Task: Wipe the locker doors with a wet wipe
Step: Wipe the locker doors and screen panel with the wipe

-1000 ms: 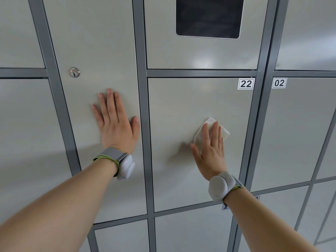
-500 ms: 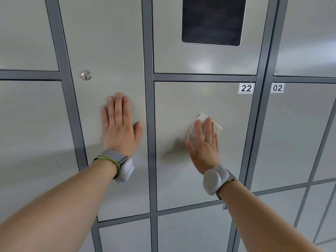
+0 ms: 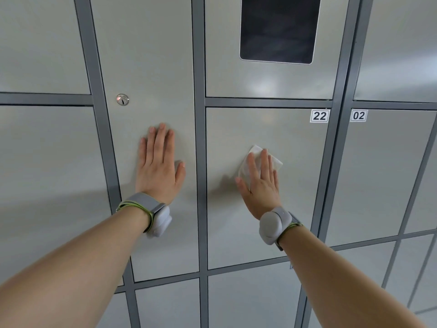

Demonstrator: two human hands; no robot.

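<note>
Your right hand (image 3: 261, 185) presses one thin, crumpled white wet wipe (image 3: 275, 162) flat against the smooth grey metal door marked 22 (image 3: 267, 129), fingers straight and close together, thumb out. Your left hand (image 3: 159, 169) lies flat on the neighbouring tall door (image 3: 151, 55), fingers straight and nearly touching, below its one round silver keyhole (image 3: 122, 99).

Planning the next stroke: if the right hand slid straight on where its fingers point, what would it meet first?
The right hand, pressing the wet wipe on door 22, points up: bare door, then probably the grey frame bar below the screen panel.
</note>
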